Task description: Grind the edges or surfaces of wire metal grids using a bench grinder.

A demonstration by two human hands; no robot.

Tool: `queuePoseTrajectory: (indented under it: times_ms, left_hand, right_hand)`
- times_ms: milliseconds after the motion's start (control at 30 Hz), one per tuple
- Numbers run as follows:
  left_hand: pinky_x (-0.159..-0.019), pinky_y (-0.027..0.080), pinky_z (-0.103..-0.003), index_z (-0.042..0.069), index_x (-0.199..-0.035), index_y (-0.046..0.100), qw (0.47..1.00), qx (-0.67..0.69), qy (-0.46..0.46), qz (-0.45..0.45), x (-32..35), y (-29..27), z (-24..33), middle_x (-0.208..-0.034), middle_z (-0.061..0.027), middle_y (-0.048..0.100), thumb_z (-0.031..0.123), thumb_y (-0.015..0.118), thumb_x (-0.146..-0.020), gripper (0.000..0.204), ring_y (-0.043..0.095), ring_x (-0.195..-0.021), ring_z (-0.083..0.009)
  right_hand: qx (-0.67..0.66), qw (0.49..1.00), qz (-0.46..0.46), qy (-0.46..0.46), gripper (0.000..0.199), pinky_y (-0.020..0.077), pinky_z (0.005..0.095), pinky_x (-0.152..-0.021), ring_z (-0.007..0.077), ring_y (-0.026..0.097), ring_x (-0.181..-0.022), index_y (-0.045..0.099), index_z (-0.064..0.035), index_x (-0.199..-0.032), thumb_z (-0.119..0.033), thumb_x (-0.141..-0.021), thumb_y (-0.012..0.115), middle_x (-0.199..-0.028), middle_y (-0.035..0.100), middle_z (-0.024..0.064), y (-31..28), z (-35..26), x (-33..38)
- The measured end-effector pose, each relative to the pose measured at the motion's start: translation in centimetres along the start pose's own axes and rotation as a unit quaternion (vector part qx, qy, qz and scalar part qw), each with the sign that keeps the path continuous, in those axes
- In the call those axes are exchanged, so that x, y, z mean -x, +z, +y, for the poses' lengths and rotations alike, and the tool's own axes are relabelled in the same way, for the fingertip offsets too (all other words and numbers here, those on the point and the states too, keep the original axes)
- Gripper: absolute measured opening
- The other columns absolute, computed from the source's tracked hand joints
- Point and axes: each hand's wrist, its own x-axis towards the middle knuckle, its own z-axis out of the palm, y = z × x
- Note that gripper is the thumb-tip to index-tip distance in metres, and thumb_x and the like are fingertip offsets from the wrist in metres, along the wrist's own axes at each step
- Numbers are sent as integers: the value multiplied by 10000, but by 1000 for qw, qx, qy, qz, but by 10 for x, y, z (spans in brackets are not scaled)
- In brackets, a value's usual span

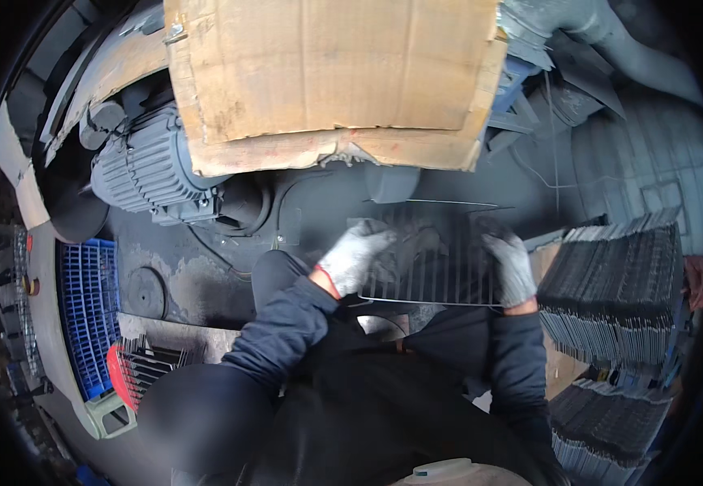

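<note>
Far left, a grey ribbed motor (150,166) sits under a sheet of cardboard (331,73), with a blue crate (88,304) nearer the person. In the middle a flat wire rack (428,255) is held level between both gloved hands — its long axis runs left to right, its bars running near to far. The left hand (351,257) lies over the rack's left edge, fingers curled onto the bars; the right hand (509,266) clamps the right edge, fingers wrapped over it. Both hands are equally close, one at each end. To the right, just beside the right hand, stands a tall stack of racks (611,283) — another stack (602,429) lies nearer
</note>
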Motion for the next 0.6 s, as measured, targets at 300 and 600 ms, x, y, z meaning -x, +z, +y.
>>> queuePoseTrajectory:
  times_ms: [300, 600]
  left_hand:
    - [-641, 567, -264, 26, -1288, 575, 990, -81, 113, -25, 86, 47, 8, -976, -28, 680, 110, 654, -1052, 263, 661, -773, -94]
    - [-701, 545, -255, 8, -1182, 573, 942, -227, 243, 37, 148, 57, 21, -940, -60, 681, 61, 631, -1056, 149, 656, -771, -106]
  right_hand:
    - [35, 999, 14, -28, 386, 543, 291, -963, 139, 677, -1064, 601, 0, -1414, -21, -1030, 639, -1208, 718, 54, 0, -36, 95]
    - [203, 925, 164, -276, 623, 512, 389, -1100, 269, 627, -1271, 503, -10, -1503, -60, -945, 775, -1390, 624, 143, 37, -33, 99]
